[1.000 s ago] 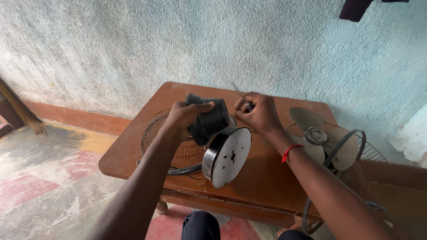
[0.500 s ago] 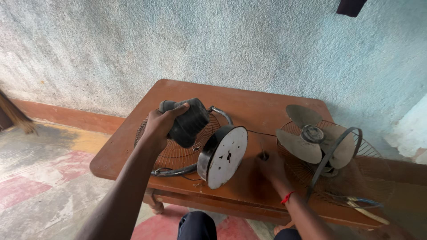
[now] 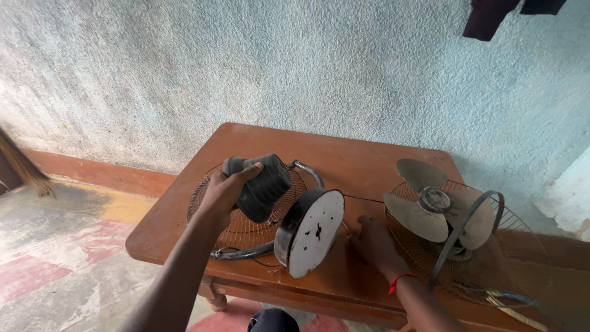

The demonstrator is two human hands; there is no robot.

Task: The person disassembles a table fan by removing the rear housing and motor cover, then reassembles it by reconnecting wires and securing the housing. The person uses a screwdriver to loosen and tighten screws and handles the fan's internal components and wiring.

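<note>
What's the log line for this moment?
left hand: grips black motor housing | right hand: flat on wooden table | round base: tipped on edge

A brown wooden counter (image 3: 369, 154) is set against the wall. A wire fan guard (image 3: 243, 230) is laid at 9 o'clock on it, and a bladed guard (image 3: 430, 209) at 3 o'clock.

Open tabletop (image 3: 344, 150) is seen at twelve o'clock; passage at three is blocked by the fan blades (image 3: 430, 206), at nine by the wire grille (image 3: 239, 227).
</note>
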